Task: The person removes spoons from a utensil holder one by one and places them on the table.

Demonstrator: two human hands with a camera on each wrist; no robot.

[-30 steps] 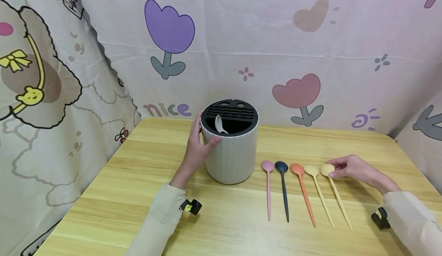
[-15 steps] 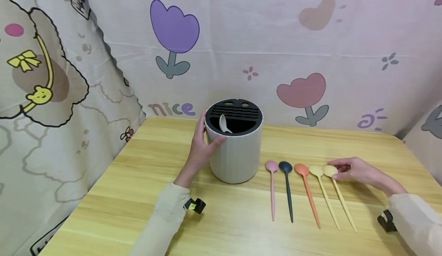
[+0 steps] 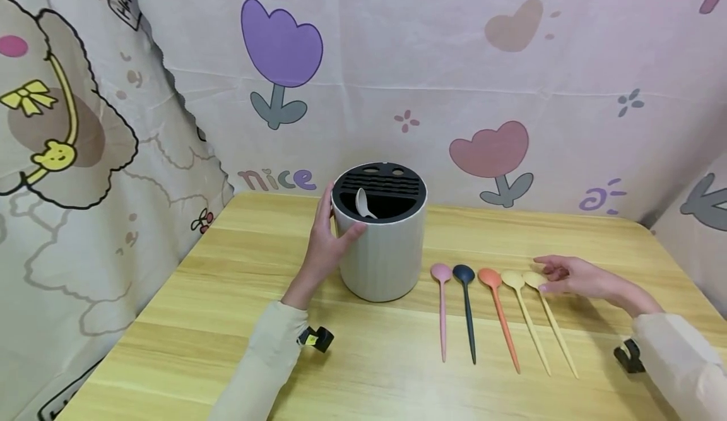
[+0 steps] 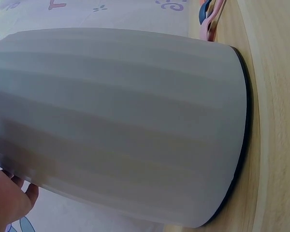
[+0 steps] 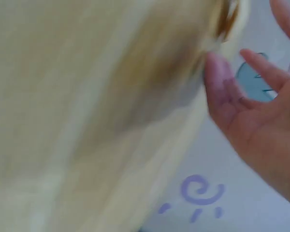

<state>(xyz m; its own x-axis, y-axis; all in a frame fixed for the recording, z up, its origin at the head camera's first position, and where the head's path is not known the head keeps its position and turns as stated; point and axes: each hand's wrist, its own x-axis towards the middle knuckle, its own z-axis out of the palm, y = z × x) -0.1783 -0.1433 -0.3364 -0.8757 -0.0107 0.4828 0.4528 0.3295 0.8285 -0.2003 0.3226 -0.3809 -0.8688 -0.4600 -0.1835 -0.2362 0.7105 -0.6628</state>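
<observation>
A light grey ribbed utensil holder (image 3: 382,260) with a black slotted lid (image 3: 386,184) stands upright on the table. My left hand (image 3: 325,247) holds its left side, thumb in front near the rim. A white spoon (image 3: 361,203) leans inside the lid's large opening, its lower part hidden. To the right lie a pink spoon (image 3: 442,301), a dark blue spoon (image 3: 467,301), an orange spoon (image 3: 497,307) and two pale yellow spoons, the inner one (image 3: 525,307) and the outer one (image 3: 555,326). By the outer one's bowl is my right hand (image 3: 579,279), fingers spread and loose, pinching nothing.
The wooden table (image 3: 227,320) reaches back to a printed cloth (image 3: 369,61). Another printed cloth (image 3: 74,231) hangs along the left side. A black wrist camera (image 3: 629,356) sits at the right sleeve, another camera (image 3: 318,339) at the left.
My right hand has let go of the outer yellow spoon's bowl, which now lies closer to the inner yellow spoon. The left hand keeps its hold on the utensil holder.
</observation>
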